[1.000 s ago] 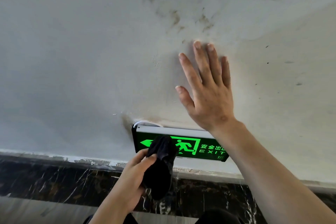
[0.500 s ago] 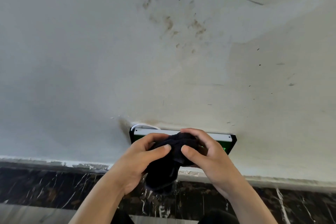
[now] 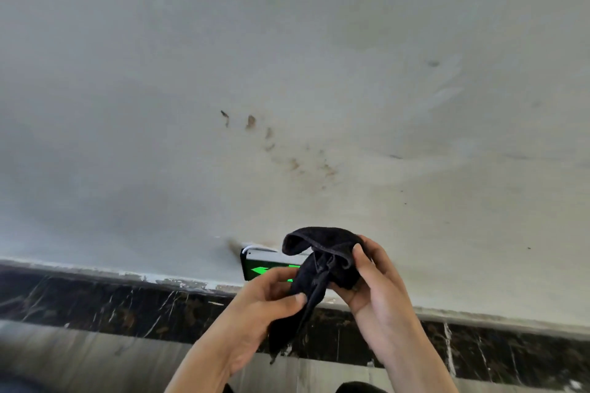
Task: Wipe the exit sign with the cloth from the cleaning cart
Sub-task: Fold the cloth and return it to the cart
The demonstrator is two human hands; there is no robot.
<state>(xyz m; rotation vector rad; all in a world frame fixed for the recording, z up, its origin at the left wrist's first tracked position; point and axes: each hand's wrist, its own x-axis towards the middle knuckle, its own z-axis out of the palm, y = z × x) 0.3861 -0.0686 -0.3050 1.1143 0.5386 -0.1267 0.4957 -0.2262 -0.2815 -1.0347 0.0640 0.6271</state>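
Observation:
A black cloth [image 3: 321, 262] is bunched between both hands in front of a low wall sign. My left hand [image 3: 265, 303] pinches its lower hanging part with thumb and fingers. My right hand [image 3: 373, 277] grips the upper bunch, one fold arching up and left. The exit sign [image 3: 258, 266] is a dark box with a glowing green arrow, fixed on the pale wall just above the skirting. Only its left end shows; the cloth and hands cover the remainder.
The pale wall [image 3: 223, 73] carries brownish smudges [image 3: 287, 153] above the sign. A dark marble skirting [image 3: 127, 306] with white veins runs along the wall's foot, with grey floor [image 3: 79, 357] below it.
My right hand left the wall above the sign and came down onto the cloth. Both hands now hold the cloth, lifted slightly off the sign, and the view has tilted down.

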